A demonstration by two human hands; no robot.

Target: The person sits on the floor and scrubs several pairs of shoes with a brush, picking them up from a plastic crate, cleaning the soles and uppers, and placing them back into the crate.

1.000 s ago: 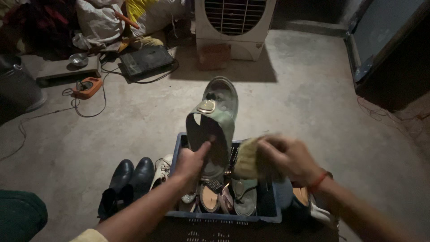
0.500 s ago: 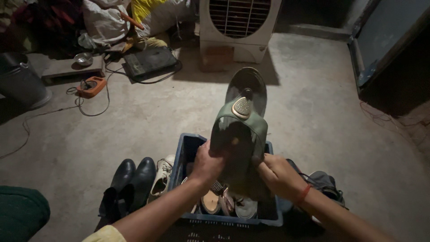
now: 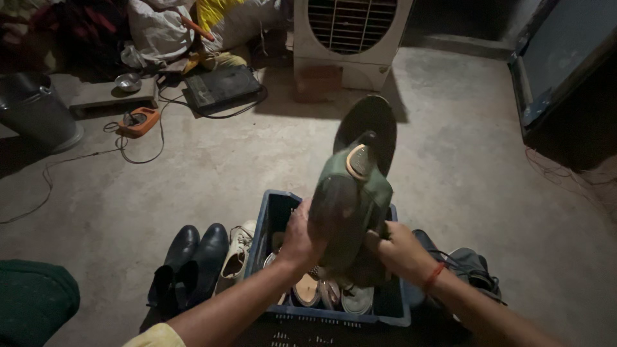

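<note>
I hold a green sandal point(image 3: 352, 186) with a gold oval ornament upright over a blue plastic crate point(image 3: 270, 218). My left hand point(image 3: 297, 239) grips the sandal's strap side from the left. My right hand point(image 3: 398, 252), with a red thread on the wrist, holds its lower right edge; a cloth seen earlier is hidden now. The crate holds several sandals point(image 3: 321, 292) below my hands.
A pair of black boots point(image 3: 186, 260) and a pale shoe point(image 3: 234, 254) stand left of the crate. A grey shoe point(image 3: 472, 266) lies to its right. Far off are a white air cooler point(image 3: 350, 35), an orange device point(image 3: 138, 121) with cables, a metal bucket point(image 3: 35, 109) and piled sacks.
My right hand came in from the right with a yellowish cloth and closed on the sandal's lower edge. The sandal has turned so its strap faces more toward me.
</note>
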